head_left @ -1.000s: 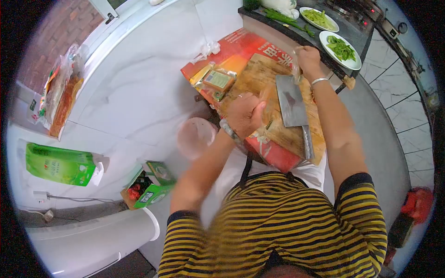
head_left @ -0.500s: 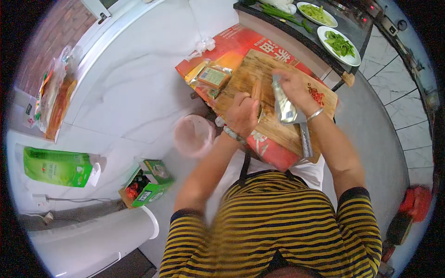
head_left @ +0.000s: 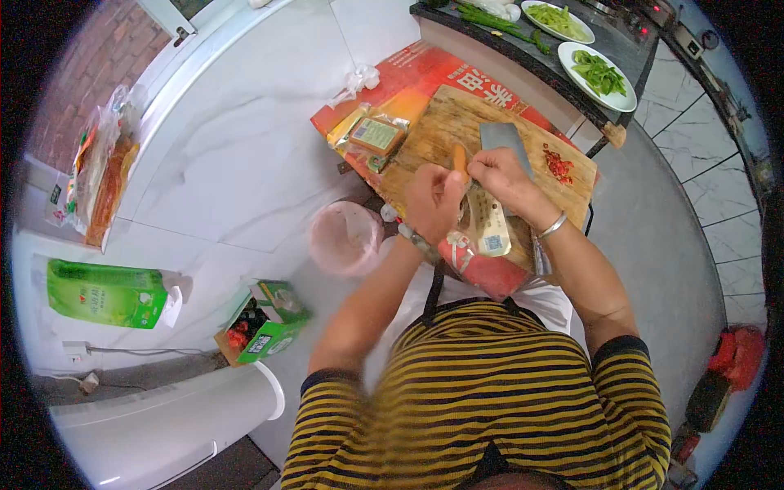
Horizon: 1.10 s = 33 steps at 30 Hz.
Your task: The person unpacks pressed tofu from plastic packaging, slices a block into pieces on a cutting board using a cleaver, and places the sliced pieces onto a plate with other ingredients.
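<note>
At the middle of the wooden cutting board (head_left: 433, 122), my hands are almost together. My left hand (head_left: 433, 200) is closed around an orange-brown block, probably dried tofu (head_left: 460, 159), whose upper end sticks out of the fingers. My right hand (head_left: 505, 175) pinches a plastic wrapper (head_left: 492, 224) with a pale printed label, which hangs below the fingers. Behind that hand a cleaver (head_left: 505, 140) lies flat on the board, partly hidden. Chopped red chili (head_left: 558, 166) sits to its right. A sealed packet (head_left: 376, 135) with a similar block lies at the board's left edge.
Under the board is a red printed carton (head_left: 408, 65). A pink bin (head_left: 345, 237) stands on the floor at left, near a green box (head_left: 265, 327). The dark counter (head_left: 523, 51) holds two plates of cut greens (head_left: 598, 77) and green onions (head_left: 498, 24).
My right hand has come down and left toward my left hand, bringing the wrapper with it. The cleaver's blade now shows on the board.
</note>
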### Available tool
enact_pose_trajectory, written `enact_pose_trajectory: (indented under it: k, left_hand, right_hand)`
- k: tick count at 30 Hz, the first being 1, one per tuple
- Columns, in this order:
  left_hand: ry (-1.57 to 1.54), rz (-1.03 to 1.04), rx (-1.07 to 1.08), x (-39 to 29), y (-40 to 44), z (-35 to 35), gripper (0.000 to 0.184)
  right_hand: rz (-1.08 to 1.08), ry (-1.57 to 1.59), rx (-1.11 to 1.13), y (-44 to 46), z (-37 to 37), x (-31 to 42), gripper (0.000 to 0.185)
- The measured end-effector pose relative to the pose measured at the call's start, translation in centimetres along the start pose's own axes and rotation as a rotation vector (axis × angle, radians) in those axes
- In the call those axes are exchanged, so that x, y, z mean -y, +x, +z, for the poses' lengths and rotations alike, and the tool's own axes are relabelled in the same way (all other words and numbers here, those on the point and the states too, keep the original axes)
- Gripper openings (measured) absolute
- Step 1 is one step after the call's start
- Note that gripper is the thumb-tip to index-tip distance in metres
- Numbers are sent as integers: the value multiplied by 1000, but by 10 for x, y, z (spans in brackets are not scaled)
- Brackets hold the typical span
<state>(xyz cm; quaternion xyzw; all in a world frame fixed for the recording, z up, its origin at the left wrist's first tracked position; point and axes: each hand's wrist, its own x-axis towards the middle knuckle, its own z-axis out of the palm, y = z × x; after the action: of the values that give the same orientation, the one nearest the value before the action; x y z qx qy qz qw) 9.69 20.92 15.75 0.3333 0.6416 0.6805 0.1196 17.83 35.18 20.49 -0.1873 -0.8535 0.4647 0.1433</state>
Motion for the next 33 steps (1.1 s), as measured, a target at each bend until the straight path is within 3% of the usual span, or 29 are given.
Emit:
enact_pose_trajectory:
  k: [3,8,11,15,20,24,26,29,32,33]
  left_hand:
    - [217,-14,-50,3,13,1,28]
    - [140,-117,32,0,18,-3,38]
    - [245,-127,140,-21,21,-13,42]
    - [579,-81,201,-23,23,-18,45]
    - [567,97,96,-22,17,-13,34]
    - [582,34,162,-23,15,-14,29]
    - [549,53,130,-26,13,-15,34]
    - [542,133,93,-17,9,-18,42]
    - [539,173,126,-8,3,-28,46]
    - [535,172,149,-9,0,-30,47]
  right_hand:
    - [-14,-32,19,0,6,1,28]
    - [-4,86,30,1,18,-8,25]
    - [144,363,-11,1,34,-25,25]
    - [88,60,-37,2,34,-11,23]
    - [-131,-158,-107,6,27,5,21]
    - [99,178,-49,11,35,-8,21]
    - [215,359,-50,15,45,-29,20]
    - [392,568,-30,3,37,-5,15]
    - [267,795,-99,-13,53,-15,9]
    - [209,739,-100,-19,56,-17,9]
